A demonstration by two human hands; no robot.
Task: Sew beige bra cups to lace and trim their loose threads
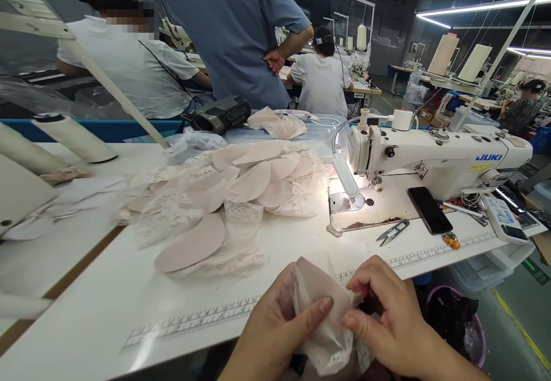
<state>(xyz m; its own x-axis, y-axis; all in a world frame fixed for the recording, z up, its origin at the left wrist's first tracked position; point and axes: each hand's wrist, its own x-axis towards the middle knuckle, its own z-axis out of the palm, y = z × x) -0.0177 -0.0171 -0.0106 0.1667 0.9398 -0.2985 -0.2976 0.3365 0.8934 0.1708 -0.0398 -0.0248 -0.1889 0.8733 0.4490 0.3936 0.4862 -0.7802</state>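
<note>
Over the table's front edge, my left hand (286, 318) is closed around a pale pink bra cup (321, 289) with sheer fabric and lace, its thumb pressed across the front. My right hand (383, 312) pinches the right side of the same piece between thumb and fingers. Sheer cloth and a lace edge hang down below both hands. Behind them lies a loose pile of similar cups with lace (253, 180), one cup (193, 243) nearest to me.
A white sewing machine (439, 151) with a lit lamp stands right. Thread snips (392, 233), a black phone (429, 210) and a small orange item (451, 241) lie before it. Thread cones (75, 137) stand left. Several people are beyond the table; a purple-rimmed bin (481, 341) is below right.
</note>
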